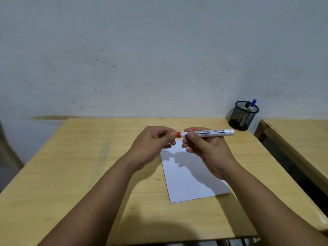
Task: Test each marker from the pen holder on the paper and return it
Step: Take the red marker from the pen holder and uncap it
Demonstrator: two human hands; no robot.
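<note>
A white marker (213, 133) with blue lettering and a red cap (178, 134) lies level in the air above the table. My right hand (204, 150) grips its barrel near the cap end. My left hand (156, 141) pinches the red cap, which sits on the marker. Below my hands a white sheet of paper (188, 181) lies on the wooden table (79, 166), unmarked as far as I see. A black mesh pen holder (243, 116) stands at the table's far right corner, holding a blue-capped marker (253, 103) and a black-capped one (247, 104).
A pale wall (159, 59) rises right behind the table. A second wooden table (298, 139) stands to the right, with a dark gap between the two. The table's near edge runs along the bottom of the view.
</note>
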